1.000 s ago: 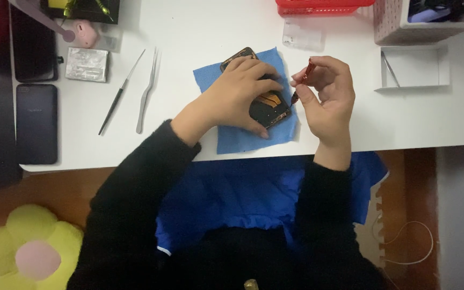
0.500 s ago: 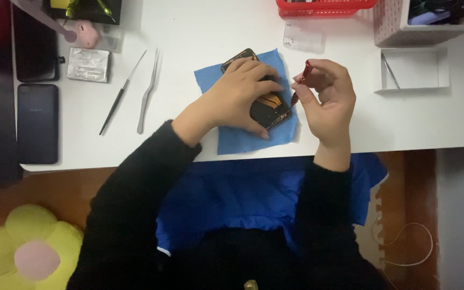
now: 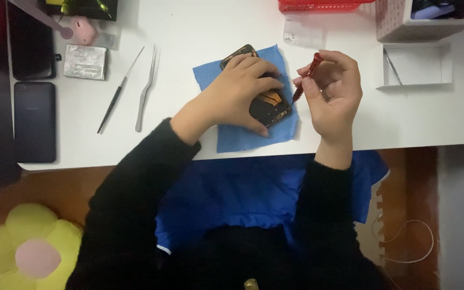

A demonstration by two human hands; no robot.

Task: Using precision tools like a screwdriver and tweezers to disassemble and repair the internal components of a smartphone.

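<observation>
An opened black phone with orange parts inside lies on a blue cloth on the white table. My left hand presses down on the phone and covers most of it. My right hand holds a small red screwdriver upright, its tip at the phone's right edge.
Metal tweezers and a thin dark probe lie left of the cloth. Further left are a dark phone, a silver foil pack and a pink object. A red basket, a white bin and a white tray sit at the back right.
</observation>
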